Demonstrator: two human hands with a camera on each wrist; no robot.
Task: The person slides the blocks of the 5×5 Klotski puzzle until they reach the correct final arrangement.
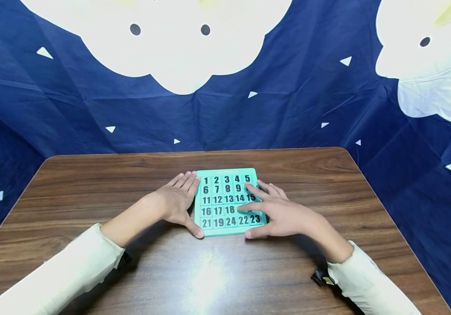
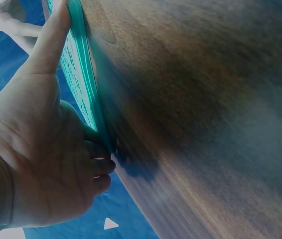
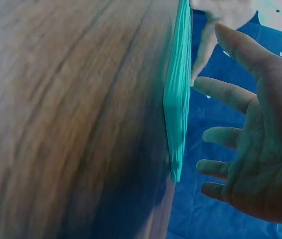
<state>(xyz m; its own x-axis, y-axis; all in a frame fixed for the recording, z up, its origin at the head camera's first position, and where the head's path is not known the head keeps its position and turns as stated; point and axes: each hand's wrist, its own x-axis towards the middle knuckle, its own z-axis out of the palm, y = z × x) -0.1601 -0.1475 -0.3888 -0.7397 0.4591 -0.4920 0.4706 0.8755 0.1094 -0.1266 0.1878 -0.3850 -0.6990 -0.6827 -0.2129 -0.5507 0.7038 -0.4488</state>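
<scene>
A turquoise sliding number puzzle [image 1: 218, 199] lies flat on the table, its square tiles bearing black numbers. My left hand [image 1: 176, 203] rests along its left side with straight fingers, the thumb at the near left corner. The left wrist view shows this hand [image 2: 41, 149] against the puzzle's rim [image 2: 92, 84]. Over the right part of the board, my right hand [image 1: 290, 214] spreads its fingers, one fingertip beside tile 18. It covers some right-hand tiles. In the right wrist view the hand [image 3: 260, 144] has spread fingers beside the puzzle [image 3: 175, 107]; contact is unclear there.
The brown wooden table [image 1: 103, 183] has rounded far corners. Behind it hangs a dark blue cloth [image 1: 217, 118] with white cloud shapes and small triangles. Glare lies on the tabletop in front of the puzzle.
</scene>
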